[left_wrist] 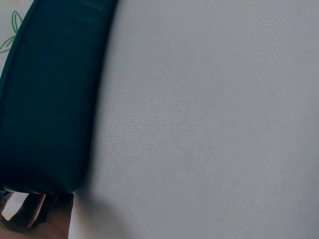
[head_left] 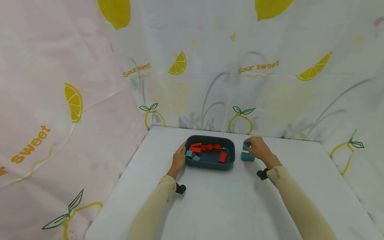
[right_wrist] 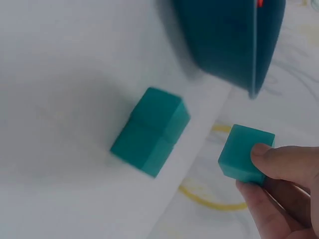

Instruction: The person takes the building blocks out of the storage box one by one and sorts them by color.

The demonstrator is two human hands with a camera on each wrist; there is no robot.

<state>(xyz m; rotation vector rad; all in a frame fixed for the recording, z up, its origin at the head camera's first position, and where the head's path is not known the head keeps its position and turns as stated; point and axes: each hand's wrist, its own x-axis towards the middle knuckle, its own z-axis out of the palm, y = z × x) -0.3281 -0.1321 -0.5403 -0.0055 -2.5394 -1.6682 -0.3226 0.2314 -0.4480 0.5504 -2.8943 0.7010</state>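
My right hand point(head_left: 260, 148) pinches a teal cube point(right_wrist: 244, 152) between thumb and fingers, above the table to the right of a dark blue tray point(head_left: 210, 165). Below it, two teal cubes point(right_wrist: 149, 132) stand side by side, touching, on the table. My left hand point(head_left: 179, 156) rests its fingers against the tray's left end. In the left wrist view only part of that hand shows, at the tray's corner. Inside the tray lie several red blocks point(head_left: 222, 157), mostly toward the left and back, and two teal blocks point(head_left: 189, 153) in the left front corner.
The white table point(head_left: 216, 206) reaches back to a hanging cloth point(head_left: 198, 90) printed with lemons. The same kind of cloth hangs along the left side. A black wrist strap mount point(head_left: 180, 189) sits at each wrist.
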